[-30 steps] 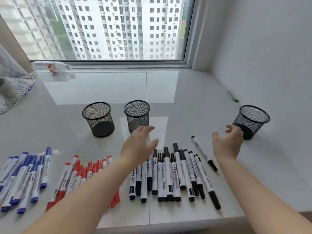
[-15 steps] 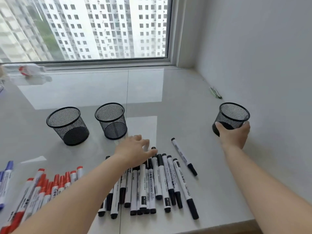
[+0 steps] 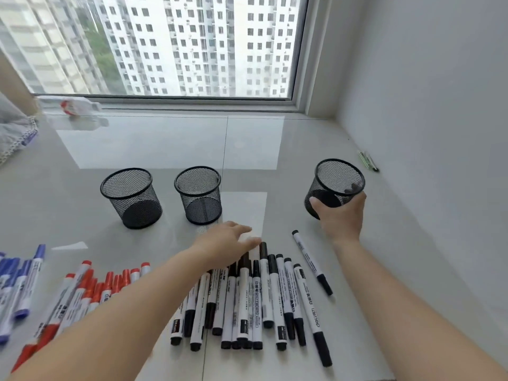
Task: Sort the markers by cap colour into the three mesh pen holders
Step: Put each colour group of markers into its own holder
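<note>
Your right hand (image 3: 341, 213) has a closed grip around the lower wall of the right holder (image 3: 339, 178), thumb on the near left side and fingers wrapped round the right. That holder stands tilted, well apart from the other two. Your left hand (image 3: 225, 240) lies flat and open over the far tips of the black markers (image 3: 255, 295), holding nothing.

None of the sorting is done yet. The left holder (image 3: 129, 196) and middle holder (image 3: 198, 193) stand empty, side by side, on the table (image 3: 165, 144). The black-capped markers lie bunched in front of you, with one stray marker (image 3: 312, 261) just to their right. The red markers (image 3: 93, 287) are to the left of them, and the blue markers (image 3: 19, 281) sit at the far left edge.

Judging by its open mesh, the holder is light and fairly stiff, so a gentle squeeze should do; press hard and the wall may flex. It will likely slide easily on this glossy surface, and tip if struck near the rim.

The markers look like smooth, rigid plastic barrels, light and inclined to roll. Take each across the middle of the barrel rather than by the cap, which could pull off. Lying parallel and touching, several could be gathered in one pinch, but a loose bundle will probably fan out.
</note>
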A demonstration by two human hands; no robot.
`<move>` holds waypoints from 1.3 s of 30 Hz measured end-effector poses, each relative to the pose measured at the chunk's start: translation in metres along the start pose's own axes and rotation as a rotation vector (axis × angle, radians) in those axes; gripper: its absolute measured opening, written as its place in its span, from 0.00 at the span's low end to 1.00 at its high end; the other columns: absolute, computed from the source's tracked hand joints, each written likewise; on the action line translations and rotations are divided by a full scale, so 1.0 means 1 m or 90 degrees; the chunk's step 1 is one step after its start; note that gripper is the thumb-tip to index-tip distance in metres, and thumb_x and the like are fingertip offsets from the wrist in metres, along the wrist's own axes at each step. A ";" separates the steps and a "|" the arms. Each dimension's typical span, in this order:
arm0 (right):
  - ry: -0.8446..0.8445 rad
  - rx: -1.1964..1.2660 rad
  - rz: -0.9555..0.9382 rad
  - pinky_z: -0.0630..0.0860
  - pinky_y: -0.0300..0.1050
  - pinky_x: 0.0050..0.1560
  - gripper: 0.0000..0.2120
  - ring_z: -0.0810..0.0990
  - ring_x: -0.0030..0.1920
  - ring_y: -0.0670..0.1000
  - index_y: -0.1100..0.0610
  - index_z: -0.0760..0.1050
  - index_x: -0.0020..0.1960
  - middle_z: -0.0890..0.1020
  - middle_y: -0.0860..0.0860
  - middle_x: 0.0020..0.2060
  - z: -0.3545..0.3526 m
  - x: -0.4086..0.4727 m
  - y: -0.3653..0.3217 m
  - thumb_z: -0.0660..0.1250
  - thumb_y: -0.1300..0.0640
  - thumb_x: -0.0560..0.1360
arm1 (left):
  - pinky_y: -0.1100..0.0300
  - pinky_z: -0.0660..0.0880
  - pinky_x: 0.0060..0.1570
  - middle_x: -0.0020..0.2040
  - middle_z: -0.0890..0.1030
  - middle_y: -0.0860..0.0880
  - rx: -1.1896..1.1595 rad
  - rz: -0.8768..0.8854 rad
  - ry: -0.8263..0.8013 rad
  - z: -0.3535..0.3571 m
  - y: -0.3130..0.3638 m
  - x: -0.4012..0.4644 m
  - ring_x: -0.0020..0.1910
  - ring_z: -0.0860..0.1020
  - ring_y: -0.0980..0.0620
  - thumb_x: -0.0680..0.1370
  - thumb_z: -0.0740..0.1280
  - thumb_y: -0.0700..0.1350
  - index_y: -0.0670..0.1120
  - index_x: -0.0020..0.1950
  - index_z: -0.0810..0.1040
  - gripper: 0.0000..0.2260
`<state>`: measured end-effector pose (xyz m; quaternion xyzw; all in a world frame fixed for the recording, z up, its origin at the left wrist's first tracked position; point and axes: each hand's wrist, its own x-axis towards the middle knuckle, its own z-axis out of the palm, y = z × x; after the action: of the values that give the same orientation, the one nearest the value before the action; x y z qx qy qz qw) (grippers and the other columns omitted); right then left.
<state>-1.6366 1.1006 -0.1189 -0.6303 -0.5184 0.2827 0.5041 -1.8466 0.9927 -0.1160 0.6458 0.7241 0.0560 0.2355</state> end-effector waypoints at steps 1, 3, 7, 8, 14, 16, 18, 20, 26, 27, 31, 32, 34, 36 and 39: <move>-0.035 0.021 -0.015 0.67 0.41 0.61 0.39 0.71 0.60 0.49 0.57 0.62 0.65 0.72 0.50 0.60 0.010 -0.008 -0.008 0.77 0.52 0.61 | 0.52 0.65 0.66 0.70 0.67 0.50 -0.037 -0.006 0.018 -0.003 -0.006 -0.004 0.68 0.67 0.49 0.76 0.57 0.64 0.54 0.70 0.67 0.25; -0.116 0.040 -0.033 0.68 0.40 0.58 0.37 0.72 0.58 0.48 0.56 0.62 0.64 0.72 0.49 0.58 0.029 -0.023 -0.021 0.77 0.53 0.61 | 0.54 0.66 0.64 0.68 0.70 0.49 -0.056 -0.018 0.060 -0.008 -0.020 -0.013 0.66 0.69 0.50 0.76 0.60 0.60 0.53 0.68 0.69 0.23; -0.246 0.051 -0.016 0.70 0.41 0.55 0.36 0.74 0.55 0.50 0.57 0.63 0.62 0.74 0.50 0.56 0.066 -0.049 -0.035 0.78 0.54 0.60 | 0.56 0.68 0.60 0.66 0.73 0.52 0.002 -0.079 0.110 -0.016 -0.053 -0.034 0.64 0.70 0.51 0.76 0.60 0.58 0.54 0.67 0.71 0.21; -0.254 0.041 -0.017 0.69 0.40 0.53 0.36 0.74 0.54 0.49 0.56 0.63 0.61 0.73 0.49 0.55 0.073 -0.054 -0.037 0.78 0.54 0.60 | 0.56 0.68 0.60 0.66 0.73 0.52 0.020 -0.094 0.112 -0.018 -0.061 -0.037 0.64 0.71 0.50 0.76 0.60 0.59 0.54 0.67 0.70 0.21; -0.257 -0.047 -0.029 0.66 0.40 0.51 0.36 0.69 0.51 0.48 0.57 0.62 0.61 0.70 0.48 0.52 0.092 -0.064 -0.036 0.78 0.52 0.61 | 0.56 0.62 0.66 0.71 0.65 0.48 0.051 -0.132 0.049 -0.021 -0.099 -0.049 0.70 0.64 0.49 0.78 0.55 0.62 0.50 0.67 0.70 0.23; -0.261 -0.060 -0.031 0.65 0.40 0.53 0.37 0.70 0.53 0.49 0.58 0.62 0.63 0.71 0.50 0.55 0.096 -0.065 -0.035 0.78 0.52 0.62 | 0.56 0.61 0.66 0.72 0.64 0.49 0.054 -0.127 0.048 -0.020 -0.104 -0.050 0.70 0.63 0.49 0.78 0.54 0.62 0.51 0.67 0.71 0.23; -0.264 -0.072 -0.026 0.65 0.40 0.55 0.37 0.72 0.58 0.53 0.58 0.61 0.64 0.72 0.52 0.59 0.098 -0.067 -0.036 0.77 0.52 0.62 | 0.55 0.62 0.65 0.71 0.65 0.49 0.055 -0.123 0.049 -0.020 -0.105 -0.050 0.69 0.64 0.49 0.77 0.54 0.62 0.51 0.66 0.71 0.23; -0.269 -0.076 -0.018 0.65 0.41 0.57 0.39 0.71 0.62 0.54 0.58 0.60 0.66 0.71 0.53 0.62 0.098 -0.067 -0.036 0.77 0.52 0.63 | 0.54 0.63 0.64 0.70 0.66 0.50 0.052 -0.119 0.057 -0.020 -0.106 -0.051 0.68 0.65 0.49 0.77 0.54 0.62 0.52 0.66 0.71 0.23; -0.288 -0.126 0.036 0.66 0.49 0.65 0.41 0.67 0.68 0.56 0.60 0.53 0.73 0.66 0.57 0.69 0.078 -0.074 -0.045 0.73 0.57 0.68 | 0.54 0.70 0.56 0.63 0.72 0.51 0.045 -0.135 0.173 -0.019 -0.096 -0.063 0.61 0.72 0.49 0.77 0.57 0.58 0.50 0.64 0.72 0.19; -0.270 -0.141 0.036 0.67 0.51 0.64 0.38 0.69 0.66 0.57 0.60 0.55 0.73 0.67 0.57 0.68 0.071 -0.079 -0.047 0.71 0.57 0.70 | 0.55 0.71 0.55 0.61 0.73 0.50 0.047 -0.143 0.181 -0.020 -0.091 -0.066 0.59 0.73 0.48 0.77 0.58 0.57 0.50 0.62 0.73 0.18; -0.267 -0.171 -0.037 0.72 0.50 0.56 0.19 0.74 0.55 0.54 0.58 0.68 0.62 0.73 0.52 0.53 0.038 -0.112 -0.047 0.65 0.56 0.73 | 0.55 0.72 0.51 0.55 0.78 0.46 0.045 -0.164 0.151 -0.012 -0.064 -0.076 0.55 0.75 0.46 0.76 0.58 0.59 0.46 0.57 0.75 0.20; -0.277 -0.190 -0.060 0.72 0.50 0.56 0.16 0.74 0.53 0.53 0.57 0.70 0.60 0.73 0.51 0.51 0.029 -0.120 -0.043 0.64 0.56 0.73 | 0.54 0.72 0.50 0.55 0.78 0.45 0.045 -0.166 0.141 -0.008 -0.057 -0.079 0.55 0.76 0.44 0.76 0.58 0.60 0.46 0.57 0.75 0.21; -0.268 -0.229 -0.100 0.70 0.46 0.55 0.14 0.72 0.53 0.52 0.57 0.72 0.57 0.74 0.50 0.49 0.012 -0.133 -0.033 0.64 0.57 0.73 | 0.53 0.71 0.53 0.57 0.77 0.44 0.042 -0.168 0.123 0.000 -0.046 -0.083 0.57 0.75 0.43 0.75 0.59 0.60 0.45 0.59 0.72 0.22; -0.235 -0.265 -0.116 0.66 0.43 0.55 0.13 0.70 0.55 0.52 0.57 0.73 0.58 0.75 0.51 0.52 -0.006 -0.139 -0.022 0.64 0.57 0.73 | 0.52 0.69 0.55 0.61 0.74 0.44 0.042 -0.172 0.115 0.007 -0.040 -0.086 0.60 0.73 0.44 0.75 0.59 0.60 0.44 0.63 0.68 0.24; -0.190 -0.307 -0.106 0.66 0.45 0.57 0.14 0.69 0.57 0.54 0.57 0.73 0.59 0.75 0.52 0.55 -0.027 -0.139 -0.009 0.65 0.55 0.73 | 0.51 0.68 0.58 0.65 0.70 0.43 0.024 -0.187 0.117 0.014 -0.036 -0.089 0.63 0.71 0.43 0.76 0.58 0.59 0.42 0.68 0.62 0.27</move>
<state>-1.6580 0.9608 -0.1243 -0.6386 -0.6890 0.1987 0.2793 -1.8690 0.8984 -0.1181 0.5297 0.8300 0.0662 0.1615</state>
